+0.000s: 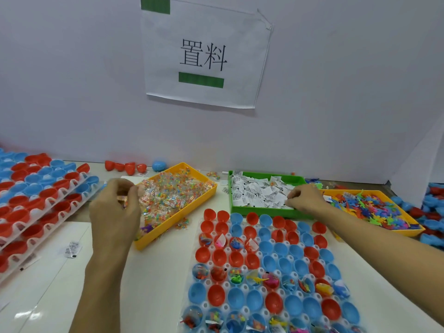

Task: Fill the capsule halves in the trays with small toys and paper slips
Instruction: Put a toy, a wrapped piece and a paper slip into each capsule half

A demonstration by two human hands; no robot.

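The clear tray of capsule halves [269, 272] lies nearest on the worktop [149, 284], partly filled. Beyond it, a packet is pinched in the curled left hand [115, 207] by the yellow bin [177, 200], and the right hand [304, 199] is curled on paper slips [257, 192]; one slip per empty half is best taken. The fingertips' grip is hidden

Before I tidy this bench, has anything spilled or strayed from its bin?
Yes. A paper slip lies loose on the table left of the yellow tray, and small toy packets sit spilled just outside that tray's right wall.
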